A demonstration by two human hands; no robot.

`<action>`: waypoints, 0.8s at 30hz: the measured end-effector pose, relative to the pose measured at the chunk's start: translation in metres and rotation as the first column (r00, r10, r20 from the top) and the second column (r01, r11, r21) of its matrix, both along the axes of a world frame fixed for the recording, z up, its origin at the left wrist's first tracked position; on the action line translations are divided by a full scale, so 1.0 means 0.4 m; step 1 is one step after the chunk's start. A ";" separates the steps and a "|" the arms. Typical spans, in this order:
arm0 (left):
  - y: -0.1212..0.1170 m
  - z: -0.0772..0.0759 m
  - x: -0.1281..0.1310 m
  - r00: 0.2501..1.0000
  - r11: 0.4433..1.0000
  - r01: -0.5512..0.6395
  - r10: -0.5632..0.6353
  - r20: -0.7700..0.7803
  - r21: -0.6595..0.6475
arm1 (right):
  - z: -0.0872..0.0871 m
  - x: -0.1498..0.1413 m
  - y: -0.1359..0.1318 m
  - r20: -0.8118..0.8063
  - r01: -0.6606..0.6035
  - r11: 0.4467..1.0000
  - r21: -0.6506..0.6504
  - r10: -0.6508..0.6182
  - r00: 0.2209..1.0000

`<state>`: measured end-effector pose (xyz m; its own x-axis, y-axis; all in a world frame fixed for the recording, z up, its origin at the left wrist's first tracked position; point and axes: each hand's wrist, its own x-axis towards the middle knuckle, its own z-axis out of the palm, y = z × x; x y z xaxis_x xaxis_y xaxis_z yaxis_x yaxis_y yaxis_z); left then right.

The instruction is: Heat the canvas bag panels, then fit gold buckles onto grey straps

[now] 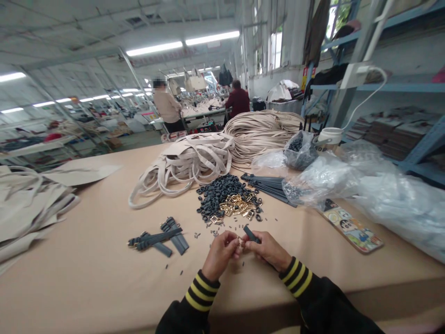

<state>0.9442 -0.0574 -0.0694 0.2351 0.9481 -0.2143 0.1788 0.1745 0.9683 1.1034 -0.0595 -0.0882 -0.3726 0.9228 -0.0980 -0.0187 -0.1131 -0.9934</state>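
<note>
Note that the small buckle (239,241) in use is glossy gilt metal, matching the heaped buckles (238,205). The dark strap piece (251,234) shows a smooth matt finish; its exact material cannot be confirmed. You will find the dark rings (213,197) matt as well. The cream straps (182,162) look like cloth, the tabletop (104,264) is smooth and matt, and the bags (399,208) are glossy translucent plastic.

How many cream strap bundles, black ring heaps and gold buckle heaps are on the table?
Cream strap bundles: 2
Black ring heaps: 1
Gold buckle heaps: 1
Total: 4
</note>
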 end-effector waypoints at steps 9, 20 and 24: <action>-0.037 -0.004 0.007 0.965 0.961 -0.019 0.090 -0.248 0.275 | 0.009 -0.031 -0.026 0.025 0.065 0.980 0.189 -0.071 0.997; -0.056 -0.001 0.005 1.000 0.993 -0.005 0.003 0.023 0.114 | 0.029 -0.036 -0.039 -0.067 -0.121 0.980 0.161 0.133 0.989; -0.065 -0.012 -0.006 0.999 0.984 0.005 0.003 -0.048 0.177 | 0.032 -0.036 -0.042 -0.011 -0.188 0.958 0.217 0.195 0.981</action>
